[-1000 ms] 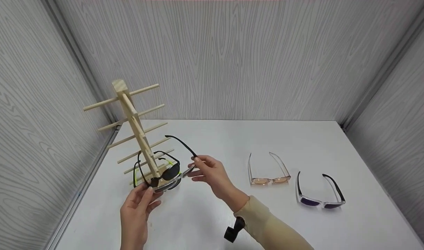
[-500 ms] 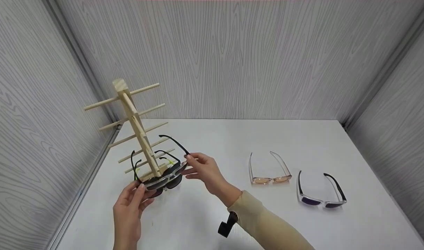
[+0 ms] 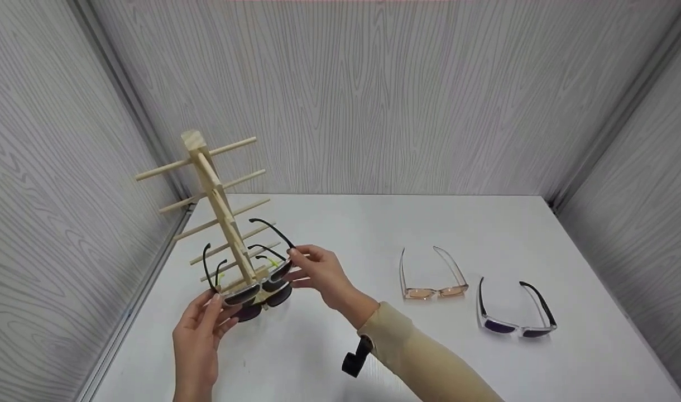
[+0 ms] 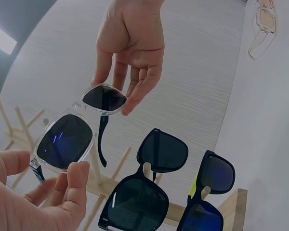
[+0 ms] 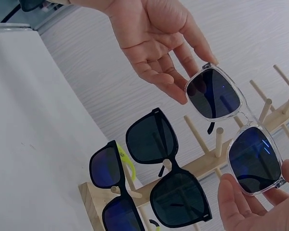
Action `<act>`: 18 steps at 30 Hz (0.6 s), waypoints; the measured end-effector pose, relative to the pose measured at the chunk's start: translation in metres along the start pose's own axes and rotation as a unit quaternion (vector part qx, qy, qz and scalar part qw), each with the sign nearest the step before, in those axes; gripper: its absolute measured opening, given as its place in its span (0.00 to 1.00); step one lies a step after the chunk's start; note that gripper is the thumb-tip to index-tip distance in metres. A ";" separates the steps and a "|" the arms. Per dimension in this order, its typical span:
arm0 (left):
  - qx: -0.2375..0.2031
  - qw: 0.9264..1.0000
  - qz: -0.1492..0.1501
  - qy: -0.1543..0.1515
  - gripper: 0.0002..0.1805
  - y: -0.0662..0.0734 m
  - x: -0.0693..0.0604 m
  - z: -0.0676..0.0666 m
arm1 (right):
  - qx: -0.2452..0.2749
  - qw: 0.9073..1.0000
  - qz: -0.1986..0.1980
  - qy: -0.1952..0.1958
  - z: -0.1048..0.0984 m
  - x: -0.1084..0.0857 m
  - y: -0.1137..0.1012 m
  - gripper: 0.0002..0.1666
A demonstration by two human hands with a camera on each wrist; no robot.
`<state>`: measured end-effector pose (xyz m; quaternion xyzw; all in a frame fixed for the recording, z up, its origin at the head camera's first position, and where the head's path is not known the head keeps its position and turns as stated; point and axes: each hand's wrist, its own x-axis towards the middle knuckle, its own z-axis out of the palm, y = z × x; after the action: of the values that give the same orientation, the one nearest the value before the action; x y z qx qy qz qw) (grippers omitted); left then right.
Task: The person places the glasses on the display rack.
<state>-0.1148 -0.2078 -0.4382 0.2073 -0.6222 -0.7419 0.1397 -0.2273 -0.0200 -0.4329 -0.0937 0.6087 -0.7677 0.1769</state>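
Note:
Sunglasses with a clear frame, dark lenses and black temples point(image 4: 65, 139) are held up in front of the wooden peg rack point(image 3: 223, 212), temples pointing toward it. My left hand point(image 3: 198, 335) pinches one end of the frame between thumb and fingers. My right hand point(image 3: 324, 276) pinches the other end near the hinge. Below them on the rack hang black sunglasses point(image 5: 180, 197). Lower still are black sunglasses with yellow-green temples point(image 4: 202, 216). In the head view the held pair partly hides both. Whether its bridge touches a peg, I cannot tell.
Right of the rack, clear-framed glasses with orange-tinted lenses point(image 3: 435, 292) lie on the white table point(image 3: 374, 229). Farther right are clear-framed sunglasses with black temples point(image 3: 516, 328). Grey wood-patterned panels point(image 3: 351, 100) stand behind and at both sides. Bare pegs project from the upper rack.
Both hands have moved left with the clear-framed sunglasses, bringing them across the rack's post. The frame's front now faces more toward the head camera. The glasses on the table stay put.

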 end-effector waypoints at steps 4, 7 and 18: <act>-0.003 1.000 0.015 0.000 0.25 -0.001 0.004 -0.001 | 0.002 1.000 0.000 -0.005 0.001 0.003 -0.001 0.18; -0.008 1.000 0.021 0.004 0.25 -0.001 0.006 -0.001 | 0.000 1.000 0.000 -0.004 0.003 0.006 -0.001 0.18; -0.023 0.999 0.033 0.021 0.26 0.000 0.015 -0.003 | 0.000 1.000 0.000 0.007 0.010 0.016 0.002 0.18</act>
<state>-0.1264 -0.2174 -0.4403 0.1988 -0.6085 -0.7465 0.1815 -0.2380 -0.0350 -0.4335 -0.0882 0.6098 -0.7684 0.1730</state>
